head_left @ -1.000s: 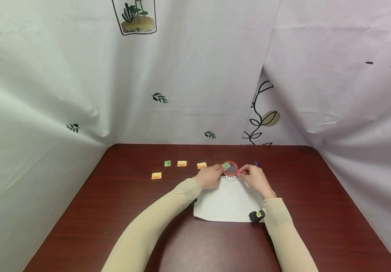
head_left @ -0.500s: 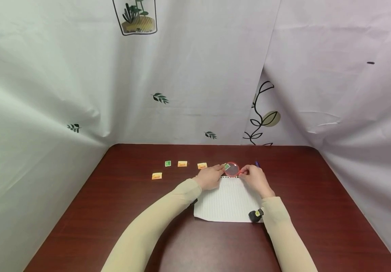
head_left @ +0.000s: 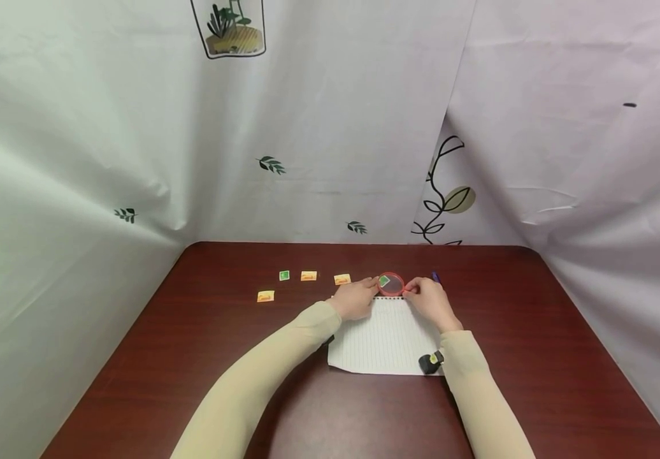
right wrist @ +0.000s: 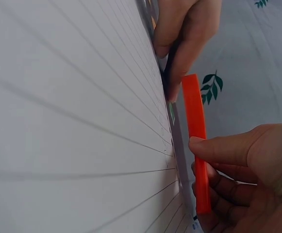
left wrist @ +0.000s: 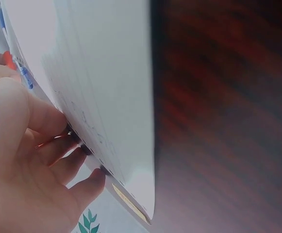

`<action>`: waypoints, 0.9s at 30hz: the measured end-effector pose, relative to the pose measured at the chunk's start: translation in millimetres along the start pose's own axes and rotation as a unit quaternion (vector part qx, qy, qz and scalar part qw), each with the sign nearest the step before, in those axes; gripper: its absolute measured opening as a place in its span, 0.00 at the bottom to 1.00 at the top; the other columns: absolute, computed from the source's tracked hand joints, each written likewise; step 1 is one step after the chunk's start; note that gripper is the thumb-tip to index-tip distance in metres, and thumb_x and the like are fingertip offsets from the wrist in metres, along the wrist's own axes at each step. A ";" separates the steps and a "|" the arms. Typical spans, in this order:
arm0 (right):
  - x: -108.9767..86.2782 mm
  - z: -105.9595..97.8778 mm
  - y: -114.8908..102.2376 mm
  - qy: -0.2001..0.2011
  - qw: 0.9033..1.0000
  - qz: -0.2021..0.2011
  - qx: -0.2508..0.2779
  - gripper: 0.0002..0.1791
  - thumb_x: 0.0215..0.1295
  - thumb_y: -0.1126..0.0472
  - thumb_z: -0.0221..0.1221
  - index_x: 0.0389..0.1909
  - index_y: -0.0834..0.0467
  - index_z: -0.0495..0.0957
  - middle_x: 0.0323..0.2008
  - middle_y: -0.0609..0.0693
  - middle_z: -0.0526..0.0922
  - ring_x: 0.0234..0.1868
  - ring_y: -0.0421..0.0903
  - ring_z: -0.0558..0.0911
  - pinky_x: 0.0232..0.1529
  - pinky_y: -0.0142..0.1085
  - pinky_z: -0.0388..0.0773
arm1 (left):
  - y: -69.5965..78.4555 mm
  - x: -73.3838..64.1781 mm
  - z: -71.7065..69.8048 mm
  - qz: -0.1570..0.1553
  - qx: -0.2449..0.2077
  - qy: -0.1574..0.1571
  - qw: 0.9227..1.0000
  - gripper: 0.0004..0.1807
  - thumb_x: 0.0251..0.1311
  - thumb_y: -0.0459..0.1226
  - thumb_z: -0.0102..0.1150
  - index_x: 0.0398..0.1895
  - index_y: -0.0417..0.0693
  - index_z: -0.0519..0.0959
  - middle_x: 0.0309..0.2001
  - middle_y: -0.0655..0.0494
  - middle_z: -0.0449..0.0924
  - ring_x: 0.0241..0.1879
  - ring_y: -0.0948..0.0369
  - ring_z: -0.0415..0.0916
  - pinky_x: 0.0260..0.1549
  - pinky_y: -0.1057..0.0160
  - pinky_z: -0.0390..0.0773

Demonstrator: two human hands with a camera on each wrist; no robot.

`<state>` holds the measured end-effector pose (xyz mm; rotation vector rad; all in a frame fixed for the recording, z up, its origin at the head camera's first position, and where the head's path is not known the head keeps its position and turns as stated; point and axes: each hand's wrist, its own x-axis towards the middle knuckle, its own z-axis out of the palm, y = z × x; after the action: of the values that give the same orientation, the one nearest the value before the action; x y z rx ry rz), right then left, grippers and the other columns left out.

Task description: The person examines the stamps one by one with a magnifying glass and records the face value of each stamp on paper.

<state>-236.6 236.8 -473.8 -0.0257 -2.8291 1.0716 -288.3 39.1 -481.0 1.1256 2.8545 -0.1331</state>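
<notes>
A round red-rimmed magnifying glass [head_left: 391, 285] is held by my right hand [head_left: 432, 302], thumb and fingers pinching it at its right side. In the right wrist view the magnifying glass [right wrist: 195, 121] appears edge-on, raised off the table. Through the lens a small green stamp-like piece [head_left: 384, 280] shows. My left hand [head_left: 355, 299] reaches over the top left of a lined notepad [head_left: 384, 338], fingertips down beside the green piece. The left wrist view shows the left hand's fingers [left wrist: 85, 189] lightly bent along the notepad's top edge.
Small yellow cards [head_left: 309, 276] and another green piece [head_left: 284, 275] lie along the left back of the brown table [head_left: 192, 357]. A blue pen [head_left: 436, 277] lies behind my right hand. Patterned white cloth [head_left: 330, 127] hangs behind the table.
The magnifying glass shifts very slightly over the green piece, which now shows more fully inside the rim than half a second ago. Both hands stay almost still.
</notes>
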 end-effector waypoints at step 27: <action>-24.7 -39.0 13.5 0.046 0.999 -0.006 0.026 0.08 0.68 0.64 0.62 0.41 0.67 0.82 0.31 0.55 0.81 0.28 0.46 0.73 0.27 0.36 0.70 | 4.5 -5.8 -1.9 -0.009 0.007 -0.013 1.000 0.32 0.73 0.39 0.48 0.79 0.48 0.59 0.79 0.54 0.55 0.75 0.61 0.55 0.56 0.64 0.75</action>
<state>-208.0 271.1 -456.3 -0.0511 -2.7161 1.1109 -281.0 38.7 -478.9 1.0942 2.8462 -0.1687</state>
